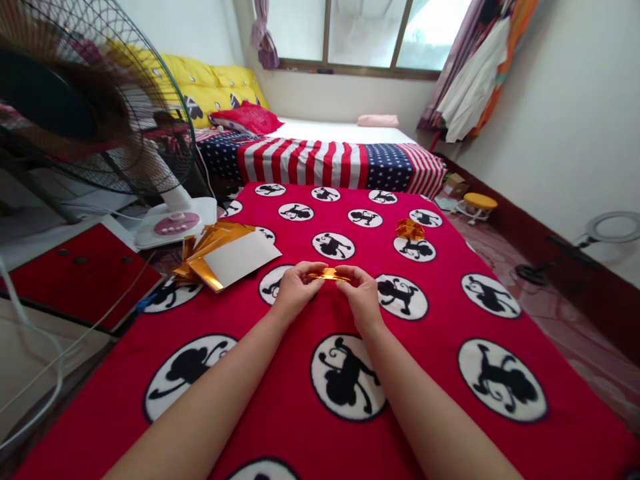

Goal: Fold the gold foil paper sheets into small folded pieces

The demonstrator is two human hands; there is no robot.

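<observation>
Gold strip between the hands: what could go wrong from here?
1. The strip, pinched at its ends by the left hand and right hand, looks thin and may tear or crease crooked.
2. The fan shows blurred blades, so it is probably spinning; its draught could scatter the loose sheets beside it.

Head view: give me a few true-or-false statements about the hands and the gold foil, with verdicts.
1. The left hand and the right hand both pinch the gold strip. True.
2. The stack of gold sheets lies right of the hands. False: it lies to their left, by the fan.
3. A small gold piece sits on the blanket beyond the right hand. True.
4. The blanket is plain blue. False: red with black monkey prints in white circles.
</observation>
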